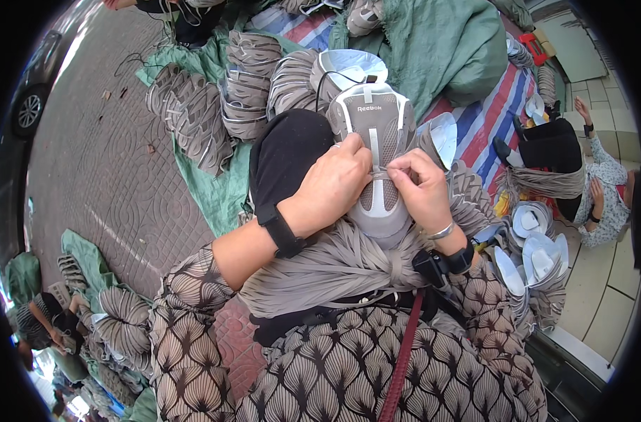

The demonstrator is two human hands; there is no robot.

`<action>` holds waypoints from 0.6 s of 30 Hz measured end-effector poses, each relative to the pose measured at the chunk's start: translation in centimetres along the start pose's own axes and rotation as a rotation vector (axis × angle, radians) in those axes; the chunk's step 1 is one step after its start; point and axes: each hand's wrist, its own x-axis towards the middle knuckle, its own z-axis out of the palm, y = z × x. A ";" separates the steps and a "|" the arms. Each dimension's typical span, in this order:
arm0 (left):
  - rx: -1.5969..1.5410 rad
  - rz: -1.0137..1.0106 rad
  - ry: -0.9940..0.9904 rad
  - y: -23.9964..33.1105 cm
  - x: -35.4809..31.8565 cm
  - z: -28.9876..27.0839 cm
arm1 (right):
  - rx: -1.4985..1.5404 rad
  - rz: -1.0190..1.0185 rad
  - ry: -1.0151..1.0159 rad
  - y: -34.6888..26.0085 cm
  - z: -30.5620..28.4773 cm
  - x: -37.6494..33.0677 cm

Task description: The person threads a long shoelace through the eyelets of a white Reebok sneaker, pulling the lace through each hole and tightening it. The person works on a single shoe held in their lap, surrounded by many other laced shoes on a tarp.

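In front of me lies a grey and white shoe upper (387, 204), its toe pointing toward me and its tongue pointing away. My left hand (334, 181) rests on its left side, fingers closed in a pinch at the lacing area. From the other side my right hand (422, 188) pinches a grey shoelace (379, 172) that crosses the upper. The fingers hide most of the lace ends. A thick tied bundle of grey shoelaces (313, 274) lies across my lap, just below the toe.
Stacked grey shoe uppers (250, 81) sit beyond my knee on green sheeting (201, 190). A green sack (454, 53) rests on a striped sheet (493, 126). More uppers (531, 260) lie at right, near another seated person (605, 183) with laces. A car (29, 112) stands far left.
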 end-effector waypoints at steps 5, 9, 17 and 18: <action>-0.041 -0.008 0.030 0.1 -0.1 -0.2 | -0.059 0.001 0.083 -0.8 0.5 -0.6; -0.026 -0.015 0.024 -0.1 0.0 -0.2 | -0.078 -0.008 0.058 -0.8 0.7 -0.3; -0.026 -0.044 0.018 -0.3 0.3 -0.3 | -0.025 0.015 -0.072 -0.2 0.1 1.2; -0.045 -0.077 0.017 0.0 0.3 -0.6 | -0.042 0.011 -0.035 -0.5 0.1 1.0</action>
